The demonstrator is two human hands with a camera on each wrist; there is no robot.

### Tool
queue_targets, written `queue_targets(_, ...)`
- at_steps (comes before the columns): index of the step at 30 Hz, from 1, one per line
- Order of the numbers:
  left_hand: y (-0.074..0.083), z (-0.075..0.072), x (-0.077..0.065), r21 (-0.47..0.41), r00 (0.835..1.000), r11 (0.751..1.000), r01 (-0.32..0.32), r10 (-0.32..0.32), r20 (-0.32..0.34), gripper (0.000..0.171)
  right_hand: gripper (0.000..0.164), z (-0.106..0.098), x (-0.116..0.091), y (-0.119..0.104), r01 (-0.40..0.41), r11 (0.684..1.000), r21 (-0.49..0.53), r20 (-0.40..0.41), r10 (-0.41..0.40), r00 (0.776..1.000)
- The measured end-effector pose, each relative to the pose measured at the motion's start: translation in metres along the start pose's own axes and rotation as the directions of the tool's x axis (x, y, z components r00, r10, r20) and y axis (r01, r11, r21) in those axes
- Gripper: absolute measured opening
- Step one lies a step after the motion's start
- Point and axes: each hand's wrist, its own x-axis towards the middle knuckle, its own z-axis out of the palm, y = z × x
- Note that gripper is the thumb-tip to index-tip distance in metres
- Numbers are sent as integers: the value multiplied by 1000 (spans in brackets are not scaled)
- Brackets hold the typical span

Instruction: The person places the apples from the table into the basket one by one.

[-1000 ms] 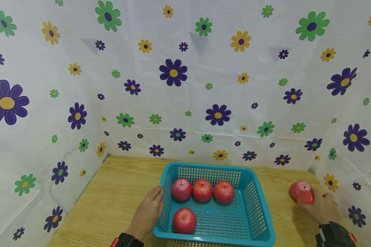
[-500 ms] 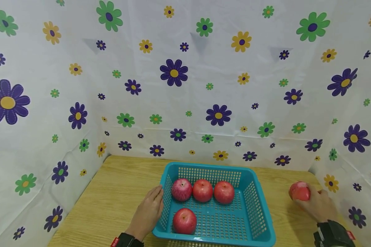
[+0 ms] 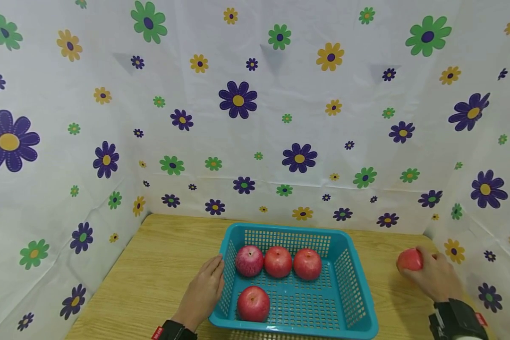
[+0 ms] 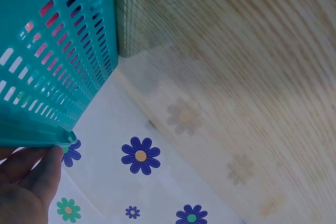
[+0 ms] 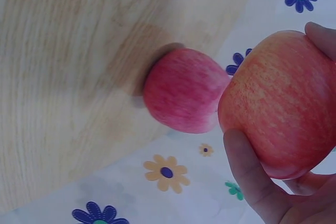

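Observation:
My left hand [image 3: 201,293] rests at the left side of a blue-green plastic basket [image 3: 359,283], its fingers straight and fingertips right at the rim; the left wrist view shows the fingers [image 4: 44,174] touching that rim. Over at the right, my right hand [image 3: 437,278] grips a red apple [image 5: 283,103] between thumb and fingers. Beyond it, on the table, sits a second apple [image 5: 184,90], partly covered by the held one in the right wrist view and mostly hidden behind it in the head view.
Inside the basket, three apples [image 3: 278,262] line up along the back and another apple [image 3: 253,304] lies at the front left. The wooden table [image 3: 153,264] meets a white flower-printed cloth [image 3: 272,141] at the back and both sides.
My right hand has carried its apple slightly left and away from me, so it now overlaps the apple on the table. The left hand and basket stay put.

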Motion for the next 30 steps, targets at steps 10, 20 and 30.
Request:
queue_targets(10,0,0,1,3,1000,1000,18,-18,22,34,76,-6,3,-10,9,1000,15,6,-9,1000)
queue_targets(20,0,0,1,7,999,1000,22,-23,30,35,76,-3,2,-11,42,998,48,13,-43,999)
queue_targets(30,0,0,0,-9,1000,1000,7,-7,2,35,74,-8,0,-22,100,994,31,-16,-100,995)
